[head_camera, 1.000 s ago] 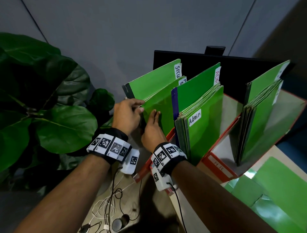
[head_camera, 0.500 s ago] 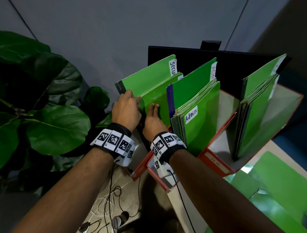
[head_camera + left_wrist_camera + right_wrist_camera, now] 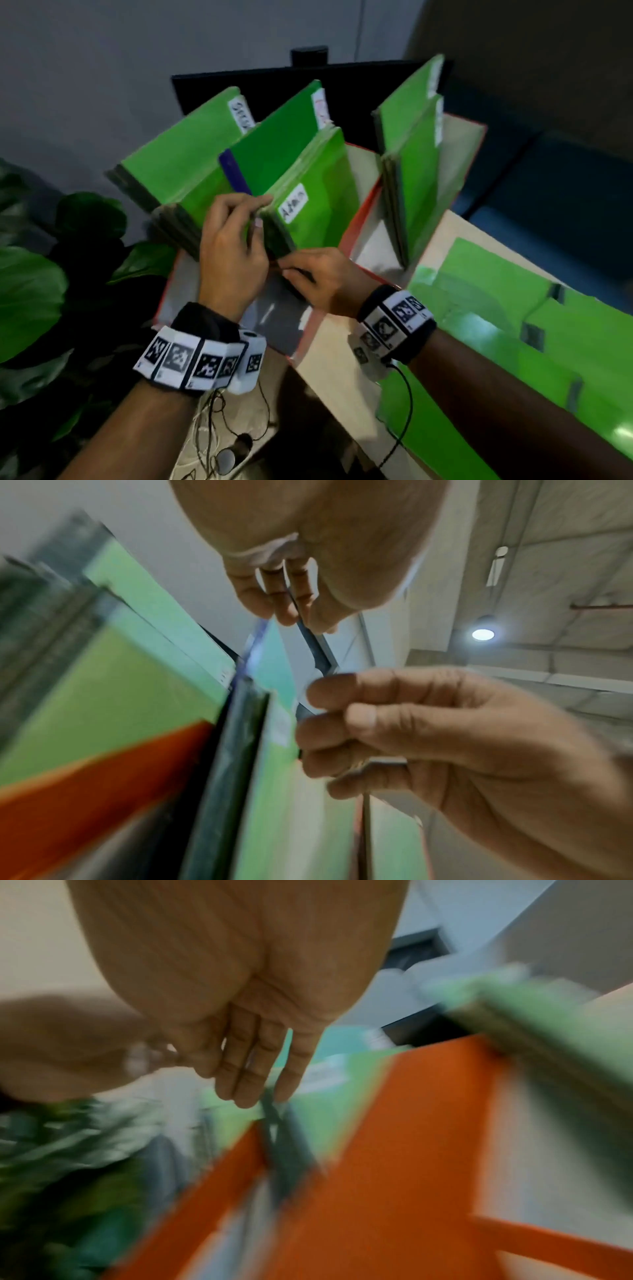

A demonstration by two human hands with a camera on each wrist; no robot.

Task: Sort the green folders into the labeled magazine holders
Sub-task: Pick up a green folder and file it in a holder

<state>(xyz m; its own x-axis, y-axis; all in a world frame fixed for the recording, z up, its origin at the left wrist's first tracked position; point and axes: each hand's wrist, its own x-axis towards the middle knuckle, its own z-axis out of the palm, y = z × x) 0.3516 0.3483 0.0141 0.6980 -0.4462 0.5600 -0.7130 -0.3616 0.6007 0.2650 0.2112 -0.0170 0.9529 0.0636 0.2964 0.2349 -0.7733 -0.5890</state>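
Three orange magazine holders stand in a row with green folders upright in them. The middle stack, labeled Admin (image 3: 318, 205), has a blue-spined folder behind it. My left hand (image 3: 257, 210) curls its fingers round the top near corner of that stack. My right hand (image 3: 291, 270) grips the dark spine edge lower down, near the holder's front. In the left wrist view the left hand (image 3: 291, 610) pinches a dark edge and the right hand (image 3: 342, 723) curls on the Admin folders (image 3: 274, 791). The right wrist view is blurred; the right hand (image 3: 253, 1085) touches the spines above an orange holder (image 3: 394, 1150).
The left stack (image 3: 185, 164) and the right stack (image 3: 411, 154) stand in their own holders. Several loose green folders (image 3: 513, 325) lie on the beige table (image 3: 342, 363) at the right. A dark monitor (image 3: 260, 78) stands behind; a leafy plant (image 3: 34, 291) and cables (image 3: 219, 428) are at the left.
Both hands have left the left stack and moved right onto the Admin stack. The head view has shifted and now shows more of the table.
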